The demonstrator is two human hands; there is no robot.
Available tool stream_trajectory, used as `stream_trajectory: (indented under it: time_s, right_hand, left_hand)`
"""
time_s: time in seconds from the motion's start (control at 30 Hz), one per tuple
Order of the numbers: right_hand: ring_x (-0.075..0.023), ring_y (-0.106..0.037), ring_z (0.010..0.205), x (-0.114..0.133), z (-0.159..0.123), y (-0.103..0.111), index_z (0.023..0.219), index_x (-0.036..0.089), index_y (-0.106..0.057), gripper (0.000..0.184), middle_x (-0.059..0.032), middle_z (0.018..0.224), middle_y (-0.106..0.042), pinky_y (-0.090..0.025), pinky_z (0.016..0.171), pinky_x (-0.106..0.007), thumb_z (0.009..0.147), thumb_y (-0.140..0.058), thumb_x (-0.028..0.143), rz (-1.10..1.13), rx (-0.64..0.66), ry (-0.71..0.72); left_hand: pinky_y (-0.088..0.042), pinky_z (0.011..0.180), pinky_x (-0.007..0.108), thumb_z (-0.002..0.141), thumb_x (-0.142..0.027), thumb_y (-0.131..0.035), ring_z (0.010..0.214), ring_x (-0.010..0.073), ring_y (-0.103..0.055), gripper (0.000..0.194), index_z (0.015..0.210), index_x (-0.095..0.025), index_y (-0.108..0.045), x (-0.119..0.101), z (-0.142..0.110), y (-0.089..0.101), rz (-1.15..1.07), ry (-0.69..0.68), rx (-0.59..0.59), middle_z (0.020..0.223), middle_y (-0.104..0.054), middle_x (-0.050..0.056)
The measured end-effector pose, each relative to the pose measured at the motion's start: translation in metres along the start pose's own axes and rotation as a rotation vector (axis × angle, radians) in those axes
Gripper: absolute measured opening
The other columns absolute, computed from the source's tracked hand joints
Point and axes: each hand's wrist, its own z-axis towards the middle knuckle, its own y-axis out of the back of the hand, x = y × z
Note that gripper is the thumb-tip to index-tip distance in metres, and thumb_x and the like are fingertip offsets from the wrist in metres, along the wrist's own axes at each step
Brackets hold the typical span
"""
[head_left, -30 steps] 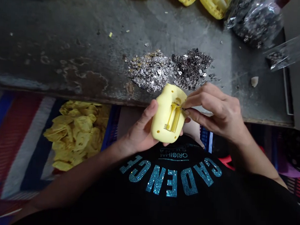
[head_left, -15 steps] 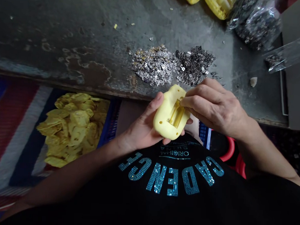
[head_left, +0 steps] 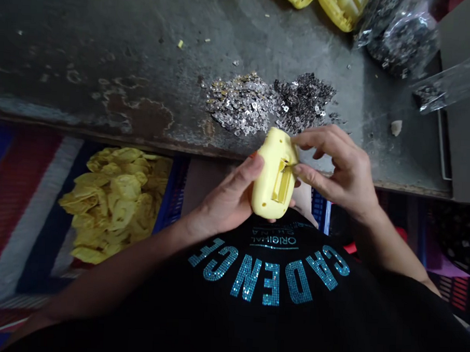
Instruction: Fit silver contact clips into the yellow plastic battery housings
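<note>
Yellow casing (head_left: 266, 190): by the table (head_left: 120, 31)'s near edge, clasped in the left hand (head_left: 228, 199) | right hand (head_left: 346, 170): just beside the casing's right side, thumb and forefinger spread apart

Black top (head_left: 221, 320) — turquoise studded "CADENCE", apparently short-sleeved

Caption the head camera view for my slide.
Left hand holding a yellow plastic shell, right hand at its slot, below two metal-piece piles.

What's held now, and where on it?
Left hand holds the yellow casing by its left side, thumb on top. Right-hand hold: can't tell.
</note>
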Motion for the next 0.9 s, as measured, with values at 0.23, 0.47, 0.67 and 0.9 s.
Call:
stream_trajectory:
  time_s: [0.23,0.47,0.67,0.9]
  right_hand:
    - [-0.0224,-0.075,0.112,-0.011,0.005,-0.015,0.141,0.026,-0.064,0.056,-0.0084,0.140,-0.074,-0.066,0.088,-0.036,0.097,-0.083,0.054,0.184,0.083,-0.172]
    - [-0.0190,-0.073,0.103,-0.008,-0.012,-0.044,0.142,0.024,-0.061,0.049,-0.0069,0.128,-0.073,-0.065,0.084,-0.033,0.100,-0.077,0.041,0.134,-0.155,-0.103]
    - [-0.0193,-0.073,0.101,-0.008,-0.017,-0.045,0.143,0.026,-0.060,0.046,-0.0066,0.126,-0.075,-0.066,0.082,-0.034,0.102,-0.074,0.040,0.053,-0.212,-0.078]
    - [-0.0237,-0.074,0.111,-0.003,-0.013,-0.033,0.153,0.028,-0.059,0.057,-0.0097,0.132,-0.076,-0.067,0.091,-0.041,0.103,-0.079,0.045,0.097,0.007,-0.074]
  left_hand:
    - [-0.066,0.082,0.033,0.084,-0.059,-0.097,0.103,0.0299,-0.083,0.068,0.137,-0.024,-0.072,0.009,-0.010,0.004,0.191,-0.213,-0.186,0.116,-0.085,0.008]
    - [-0.065,0.079,0.033,0.095,-0.056,-0.088,0.095,0.0268,-0.082,0.056,0.138,-0.021,-0.082,0.013,-0.035,0.029,0.425,-0.184,-0.248,0.119,-0.087,0.011]
    - [-0.069,0.087,0.035,0.092,-0.053,-0.092,0.100,0.0285,-0.083,0.045,0.120,-0.018,-0.086,0.012,-0.027,0.042,0.425,-0.150,-0.249,0.111,-0.087,0.012]
    - [-0.073,0.086,0.044,0.078,-0.045,-0.103,0.102,0.0315,-0.086,0.068,0.136,-0.032,-0.069,-0.012,-0.019,0.030,0.100,0.056,-0.022,0.128,-0.084,0.008]
